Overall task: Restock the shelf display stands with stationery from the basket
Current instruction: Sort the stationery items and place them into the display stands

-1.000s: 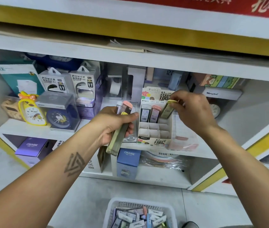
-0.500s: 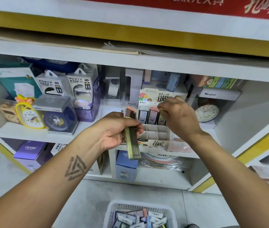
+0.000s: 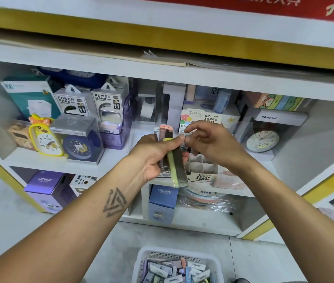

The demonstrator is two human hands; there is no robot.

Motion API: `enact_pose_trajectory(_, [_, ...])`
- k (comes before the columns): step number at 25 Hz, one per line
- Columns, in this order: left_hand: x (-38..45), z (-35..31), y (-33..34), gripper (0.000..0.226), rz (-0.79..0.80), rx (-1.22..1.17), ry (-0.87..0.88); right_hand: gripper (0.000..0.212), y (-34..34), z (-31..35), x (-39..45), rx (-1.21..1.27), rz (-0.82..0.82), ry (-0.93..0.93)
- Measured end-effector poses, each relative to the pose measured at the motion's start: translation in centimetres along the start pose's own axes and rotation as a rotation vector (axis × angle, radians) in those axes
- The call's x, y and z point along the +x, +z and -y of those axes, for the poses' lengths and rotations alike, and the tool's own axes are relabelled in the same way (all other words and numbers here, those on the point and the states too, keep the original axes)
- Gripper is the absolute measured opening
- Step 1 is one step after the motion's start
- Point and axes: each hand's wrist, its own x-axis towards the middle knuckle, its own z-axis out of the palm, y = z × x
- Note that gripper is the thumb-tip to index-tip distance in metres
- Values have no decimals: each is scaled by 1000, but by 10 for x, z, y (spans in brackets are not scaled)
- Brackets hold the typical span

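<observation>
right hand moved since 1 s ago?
Yes. The right hand has come left off the display stand toward the stack in the left hand.

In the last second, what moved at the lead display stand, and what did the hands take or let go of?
The right hand put its yellow-capped case into the display stand, let go, and drew back toward the left hand, its fingers now at the top of the bundle of lead cases. The left hand kept gripping that bundle, which swung more upright. The basket and shelf goods stayed put.
</observation>
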Motion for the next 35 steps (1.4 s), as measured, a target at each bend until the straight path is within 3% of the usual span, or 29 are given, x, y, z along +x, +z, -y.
enact_pose_trajectory(2, [4,2,5,45,-32,19,39,38,1,7,-9,148,184,53])
enact_pose_trajectory(4, [6,5,11,43,-59,35,47,52,5,12,-14,25,225,25])
enact_pose_trajectory(7, [7,7,19,20,-26,41,49,51,7,13,-15,-59,107,-4])
enact_pose_trajectory(12, [9,-1,26,18,62,-86,-8,45,-14,7,-16,94,-46,107])
enact_pose_trajectory(16, [13,-1,22,11,26,-49,-8,28,-37,1,-11,165,-315,142])
enact_pose_trajectory(18, [15,-1,20,9,8,-31,-10,25,-49,-6,-9,-34,-421,106])
enact_pose_trajectory(21, [15,-2,19,11,5,-34,-22,17,-54,-13,-7,-290,-432,69])
enact_pose_trajectory(25, [13,0,20,23,24,-8,-34,15,-50,-22,-3,-381,-363,99])
enact_pose_trajectory(29, [9,1,17,26,49,2,-60,19,-44,-29,-3,-600,-321,-151])
enact_pose_trajectory(35, [8,5,12,26,86,70,-42,14,-37,-33,1,-797,-288,-208])
